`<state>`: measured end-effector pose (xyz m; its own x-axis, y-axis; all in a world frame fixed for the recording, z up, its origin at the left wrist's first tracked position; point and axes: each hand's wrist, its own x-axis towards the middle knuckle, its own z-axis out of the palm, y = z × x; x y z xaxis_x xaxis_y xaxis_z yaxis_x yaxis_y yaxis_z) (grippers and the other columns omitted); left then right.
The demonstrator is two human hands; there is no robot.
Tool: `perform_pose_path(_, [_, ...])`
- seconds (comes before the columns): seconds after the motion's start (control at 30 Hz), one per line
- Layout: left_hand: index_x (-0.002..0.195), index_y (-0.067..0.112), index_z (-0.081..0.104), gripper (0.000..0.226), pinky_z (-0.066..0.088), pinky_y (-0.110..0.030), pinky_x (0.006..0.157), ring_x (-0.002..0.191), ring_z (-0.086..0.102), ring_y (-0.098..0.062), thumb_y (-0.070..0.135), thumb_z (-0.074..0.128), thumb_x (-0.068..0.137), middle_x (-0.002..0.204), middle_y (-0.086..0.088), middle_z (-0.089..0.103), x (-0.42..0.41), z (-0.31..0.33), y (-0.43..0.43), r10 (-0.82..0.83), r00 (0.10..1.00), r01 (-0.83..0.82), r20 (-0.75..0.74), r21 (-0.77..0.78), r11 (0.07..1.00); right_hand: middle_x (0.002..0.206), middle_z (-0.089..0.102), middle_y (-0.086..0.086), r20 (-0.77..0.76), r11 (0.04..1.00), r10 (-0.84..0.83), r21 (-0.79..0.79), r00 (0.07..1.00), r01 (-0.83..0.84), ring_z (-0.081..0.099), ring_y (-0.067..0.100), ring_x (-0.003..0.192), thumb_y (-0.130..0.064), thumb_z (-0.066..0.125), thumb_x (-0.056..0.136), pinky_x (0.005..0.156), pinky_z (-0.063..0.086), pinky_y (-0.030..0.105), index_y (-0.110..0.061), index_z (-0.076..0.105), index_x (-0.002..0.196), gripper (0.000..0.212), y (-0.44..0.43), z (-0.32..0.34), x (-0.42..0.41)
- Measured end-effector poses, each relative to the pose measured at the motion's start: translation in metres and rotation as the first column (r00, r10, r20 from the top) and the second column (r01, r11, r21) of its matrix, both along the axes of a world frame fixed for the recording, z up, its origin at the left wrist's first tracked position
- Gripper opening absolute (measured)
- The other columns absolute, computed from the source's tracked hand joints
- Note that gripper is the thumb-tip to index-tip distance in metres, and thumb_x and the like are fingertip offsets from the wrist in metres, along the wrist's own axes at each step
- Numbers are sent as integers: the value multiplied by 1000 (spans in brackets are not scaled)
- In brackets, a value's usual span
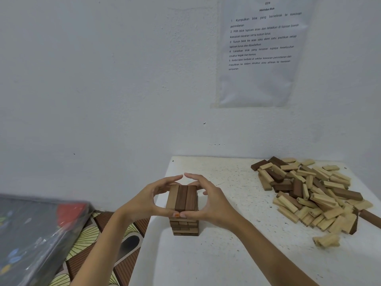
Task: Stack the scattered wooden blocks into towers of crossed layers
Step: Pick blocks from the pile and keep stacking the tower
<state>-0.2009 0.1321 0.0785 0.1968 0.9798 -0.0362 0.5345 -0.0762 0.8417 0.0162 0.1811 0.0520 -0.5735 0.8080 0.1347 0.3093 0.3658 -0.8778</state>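
Observation:
A tower of wooden blocks (184, 223) stands near the left edge of the white table (216, 254). Its top layer (182, 197) has one light block on the left and two dark ones. My left hand (148, 200) and my right hand (213, 200) curl round that top layer from either side. Both thumbs press its near end and the fingertips reach behind its far end. A heap of loose light and dark blocks (313, 195) lies at the table's back right.
The white wall rises just behind the table, with a printed instruction sheet (261, 50) taped to it. Left of the table lies a patterned cloth (99, 244) with a plastic-wrapped dark package (35, 234) on it. One light block (326, 240) lies apart near the heap.

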Motion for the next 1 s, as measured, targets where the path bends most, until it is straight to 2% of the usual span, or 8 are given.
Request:
perform_pose_path(0.2, [145,42,34,93,35,-28,112,130,46,-6,19,86,72,135,15,55,-1,2,0,-53,999,52,-6,-59,997,124,52,-16,-11,999,-4,-47,1000,4,42,-5,121,-42,88,62,100,34,22,-56,28,139,99,-4,1,0])
perform_pose_path(0.43, [145,56,-3,117,21,-20,114,140,16,8,48,83,67,151,29,12,-3,-4,-20,-19,1000,17,-7,-167,986,155,18,-14,40,995,26,-95,999,-22,21,8,141,-53,88,56,116,25,39,-56,-3,145,127,-16,-3,14])
perform_pose_path(0.53, [142,63,10,90,21,-27,115,133,23,15,81,56,67,150,34,18,2,-15,-23,164,977,-142,136,-159,977,157,8,-21,-48,966,12,-257,999,-24,18,5,142,-60,79,64,117,23,35,-55,0,145,113,-24,-8,22])
perform_pose_path(0.6, [128,69,32,86,20,-36,119,123,37,14,101,44,48,153,26,28,0,-29,-18,386,877,-320,286,-249,914,158,10,-18,-162,911,-64,-412,985,-8,17,6,144,-55,64,83,112,18,32,-50,8,147,84,-32,-5,21])
perform_pose_path(0.73, [144,47,34,80,13,-43,121,136,34,2,87,29,75,150,25,35,30,-37,-33,443,796,-381,412,-226,896,158,8,-17,-230,857,-184,-513,956,41,13,4,144,-46,26,101,106,12,28,-43,6,151,54,-49,-1,7])
perform_pose_path(0.83, [148,43,30,72,7,-42,122,142,24,-1,80,20,86,153,25,29,52,-39,-39,484,740,-439,467,-211,874,155,2,-25,-264,858,-214,-512,941,52,4,-9,138,-70,20,92,107,5,22,-42,-1,152,69,-55,-4,-12])
perform_pose_path(0.93, [145,45,33,64,14,-26,117,141,24,1,71,17,88,151,22,32,66,-36,-38,501,719,-457,481,-215,863,160,8,-21,-235,839,-200,-542,951,43,10,-1,146,-95,18,70,121,6,40,-46,10,151,95,-54,-19,-29])
perform_pose_path(1.0, [129,51,47,52,30,-9,98,128,41,9,68,18,89,136,25,51,73,-35,-39,503,717,-455,482,-224,862,160,16,-17,-234,823,-206,-567,950,38,14,4,146,-98,20,67,120,12,48,-50,13,149,96,-51,-29,-35])
